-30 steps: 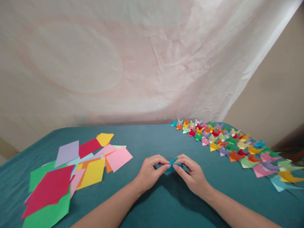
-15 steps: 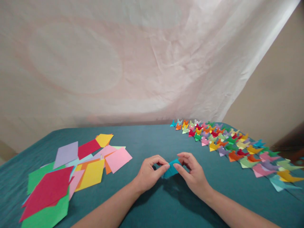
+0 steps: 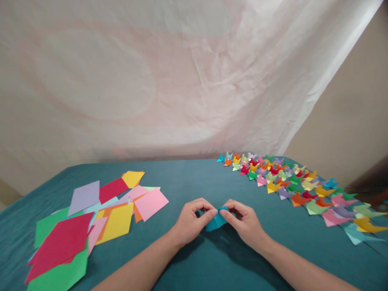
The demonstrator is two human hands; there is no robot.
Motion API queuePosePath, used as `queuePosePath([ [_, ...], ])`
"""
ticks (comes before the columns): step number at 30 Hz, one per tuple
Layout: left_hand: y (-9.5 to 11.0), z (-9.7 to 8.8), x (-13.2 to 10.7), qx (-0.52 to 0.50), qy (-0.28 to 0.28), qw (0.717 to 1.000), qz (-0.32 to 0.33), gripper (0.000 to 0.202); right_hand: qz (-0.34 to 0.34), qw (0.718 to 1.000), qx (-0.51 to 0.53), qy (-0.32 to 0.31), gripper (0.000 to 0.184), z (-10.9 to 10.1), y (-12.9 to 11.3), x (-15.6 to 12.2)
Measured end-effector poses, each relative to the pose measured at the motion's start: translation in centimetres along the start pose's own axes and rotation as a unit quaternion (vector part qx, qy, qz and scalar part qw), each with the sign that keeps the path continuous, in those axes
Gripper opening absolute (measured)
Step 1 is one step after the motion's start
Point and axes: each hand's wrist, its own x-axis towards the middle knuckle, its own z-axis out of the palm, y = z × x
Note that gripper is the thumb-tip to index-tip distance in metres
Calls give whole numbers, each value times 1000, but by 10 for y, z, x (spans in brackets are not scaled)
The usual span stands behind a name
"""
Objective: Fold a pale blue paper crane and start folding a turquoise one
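Observation:
A small piece of folded blue paper is held between both hands, just above the teal tablecloth. My left hand pinches its left upper part between thumb and fingers. On the other side, my right hand grips the upper right corner with thumb and index finger. The paper bends between the two pinches, and its lower edge hangs free. The fingertips hide part of its upper folds.
Loose coloured paper sheets overlap on the left, among them a red sheet, a yellow sheet and a pink sheet. Rows of small folded paper birds stand on the right. A pale cloth hangs behind the table.
My right hand's fingers have closed in on the blue paper's upper right corner, a little nearer my left hand. The paper has turned from a flat strip to a bent shape. My left hand barely moved.

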Motion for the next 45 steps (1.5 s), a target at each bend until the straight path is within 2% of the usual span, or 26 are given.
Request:
queuePosePath([
  [13, 1, 1, -1, 19, 6, 1000, 12, 22, -15, 1000, -14, -11, 22, 0, -1, -1],
  [26, 4, 3, 0, 32, -13, 999, 15, 19, -40, 998, -42, -1, 24, 0, -13, 0],
  [33, 6, 2, 1, 41, 13, 999, 12, 19, 3, 999, -30, -30, 24, 3, -5, 2],
  [45, 7, 2, 0, 64, 41, 997, 6, 19, -25, 997, -63, -36, 27, 4, -7, 4],
])
